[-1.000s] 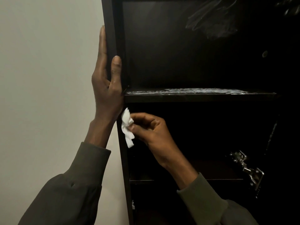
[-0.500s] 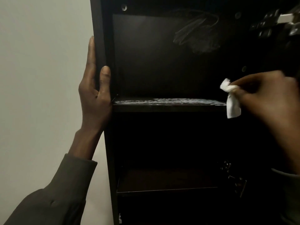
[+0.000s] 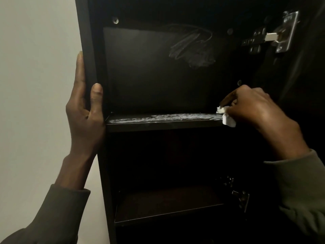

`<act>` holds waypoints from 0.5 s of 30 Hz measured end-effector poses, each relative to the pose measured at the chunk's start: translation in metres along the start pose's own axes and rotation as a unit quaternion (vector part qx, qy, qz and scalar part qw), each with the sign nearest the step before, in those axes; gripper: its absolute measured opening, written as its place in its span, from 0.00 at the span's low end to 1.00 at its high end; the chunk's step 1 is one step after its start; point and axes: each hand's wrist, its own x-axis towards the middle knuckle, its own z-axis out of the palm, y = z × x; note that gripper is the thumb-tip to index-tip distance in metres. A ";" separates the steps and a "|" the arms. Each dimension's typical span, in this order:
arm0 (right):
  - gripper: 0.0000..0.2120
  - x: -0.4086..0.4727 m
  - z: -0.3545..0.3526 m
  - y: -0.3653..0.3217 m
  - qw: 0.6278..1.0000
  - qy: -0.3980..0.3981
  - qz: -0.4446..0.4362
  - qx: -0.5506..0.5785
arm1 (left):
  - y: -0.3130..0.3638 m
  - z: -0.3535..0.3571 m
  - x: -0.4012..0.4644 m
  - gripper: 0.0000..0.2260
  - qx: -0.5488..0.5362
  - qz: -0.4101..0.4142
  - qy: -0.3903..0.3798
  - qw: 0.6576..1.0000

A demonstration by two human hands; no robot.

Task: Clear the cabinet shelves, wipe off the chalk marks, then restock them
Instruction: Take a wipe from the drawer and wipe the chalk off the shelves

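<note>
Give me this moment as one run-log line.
stage: wiping | left hand: gripping cabinet side panel | right hand: tissue at shelf right end | chalk marks: unwiped

Right hand [image 3: 255, 110] with crumpled white tissue [image 3: 226, 118] crossed from the cabinet's left edge below the shelf [image 3: 163, 125], passed mid-air at right half a second ago, now pressed down on the chalk-marked shelf's right end.

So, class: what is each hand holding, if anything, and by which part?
The right hand pinches a crumpled white tissue by its upper end, at the shelf. The left hand grips the cabinet's left side panel by its front edge.
</note>
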 end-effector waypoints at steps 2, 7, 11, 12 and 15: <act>0.09 0.005 0.002 0.002 1.000 -0.004 -0.001 0.003 | 0.000 0.000 0.000 0.22 -0.005 -0.003 0.001 1.000; 0.08 0.011 0.010 -0.003 1.000 -0.019 -0.003 0.022 | -0.001 0.000 0.000 0.22 -0.013 -0.011 -0.001 1.000; 0.07 0.006 0.028 -0.027 0.998 -0.022 -0.029 0.054 | 0.000 0.000 0.000 0.22 -0.015 -0.014 0.000 1.000; 0.07 0.003 0.035 -0.038 0.997 -0.022 -0.040 0.063 | 0.000 0.000 0.000 0.22 -0.012 -0.016 0.001 1.000; 0.08 -0.007 0.057 -0.075 0.991 -0.027 -0.101 0.084 | -0.001 0.001 0.000 0.22 -0.015 -0.019 -0.001 1.000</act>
